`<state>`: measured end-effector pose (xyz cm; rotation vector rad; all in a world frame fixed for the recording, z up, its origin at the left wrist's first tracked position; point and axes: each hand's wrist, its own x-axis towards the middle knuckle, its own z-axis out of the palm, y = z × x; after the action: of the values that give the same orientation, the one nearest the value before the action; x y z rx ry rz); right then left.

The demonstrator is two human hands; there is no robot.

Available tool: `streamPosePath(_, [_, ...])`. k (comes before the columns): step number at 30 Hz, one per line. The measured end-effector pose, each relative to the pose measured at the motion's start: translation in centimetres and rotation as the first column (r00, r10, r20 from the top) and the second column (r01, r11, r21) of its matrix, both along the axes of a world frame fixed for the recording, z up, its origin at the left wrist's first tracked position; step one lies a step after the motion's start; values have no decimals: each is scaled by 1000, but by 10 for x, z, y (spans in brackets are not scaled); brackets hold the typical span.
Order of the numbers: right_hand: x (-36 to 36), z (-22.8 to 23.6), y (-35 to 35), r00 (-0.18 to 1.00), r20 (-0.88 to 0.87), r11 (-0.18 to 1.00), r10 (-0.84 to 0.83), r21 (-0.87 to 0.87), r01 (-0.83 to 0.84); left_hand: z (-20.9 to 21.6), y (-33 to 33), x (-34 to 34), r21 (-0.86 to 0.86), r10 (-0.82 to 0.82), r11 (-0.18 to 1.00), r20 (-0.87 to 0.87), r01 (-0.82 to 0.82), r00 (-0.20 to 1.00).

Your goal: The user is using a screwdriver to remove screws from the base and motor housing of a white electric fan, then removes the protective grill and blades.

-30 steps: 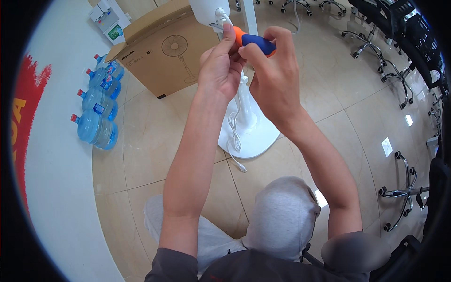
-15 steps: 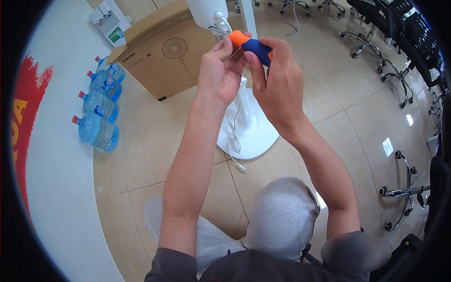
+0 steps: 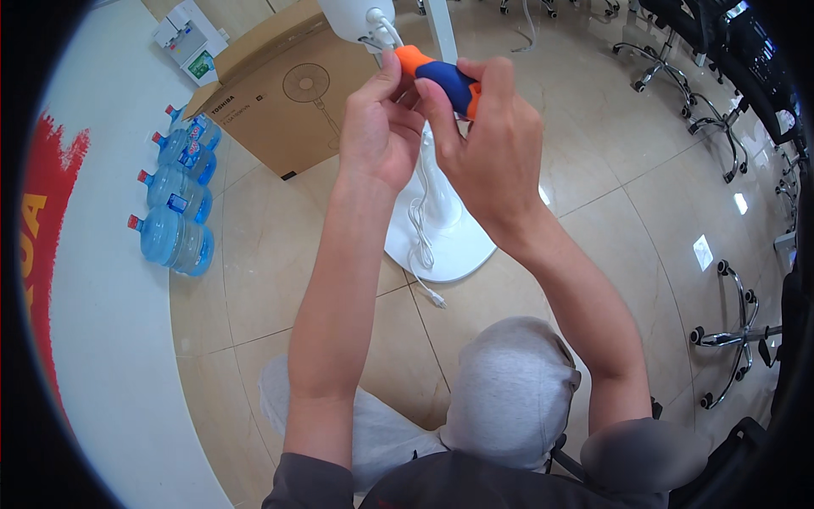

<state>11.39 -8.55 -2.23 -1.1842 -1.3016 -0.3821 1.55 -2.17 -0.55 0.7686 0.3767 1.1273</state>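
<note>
A screwdriver (image 3: 447, 82) with a blue and orange handle is held up at the top middle, its thin metal shaft pointing left toward a white fan's rear housing (image 3: 352, 15). My right hand (image 3: 500, 161) is closed round the back of the handle, thumb and fingers pinching it. At the handle's orange front end, my left hand (image 3: 380, 140) is closed, its thumb against the screwdriver and its other fingers curled partly out of sight behind. The shaft's tip is hard to make out against the fan. Below my hands stands the fan's round white base (image 3: 454, 259), with a bundled cord (image 3: 418, 222) hanging down beside its pole.
A large brown cardboard box (image 3: 271, 110) stands behind the fan. Several blue water bottles (image 3: 174, 237) line the left wall, near a white water dispenser (image 3: 188, 42). Wheeled black chairs (image 3: 729, 339) stand on the right. The cord's plug (image 3: 437, 299) lies on the tiled floor (image 3: 381, 339).
Both hands and the screwdriver have shifted slightly left in the picture, as has the fan. The handle is tilted a little differently, and both hands keep their grip.
</note>
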Motion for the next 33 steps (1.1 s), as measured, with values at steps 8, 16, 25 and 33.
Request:
streamPosePath(8, [-9,6,3,996,-85,999,34,-27,-37,1,-1,-3,54,70,996,-71,-66,995])
streamPosePath(16, [-12,6,-1,970,-219,990,103,-70,-121,-1,3,-2,90,97,992,-64,-91,993])
streamPosePath(25, [-5,7,7,991,-27,991,132,36,-131,4,0,0,86,201,978,-128,-191,971])
streamPosePath(33, [5,11,4,916,387,994,-107,71,86,6,-6,-3,63,152,987,-39,-149,988])
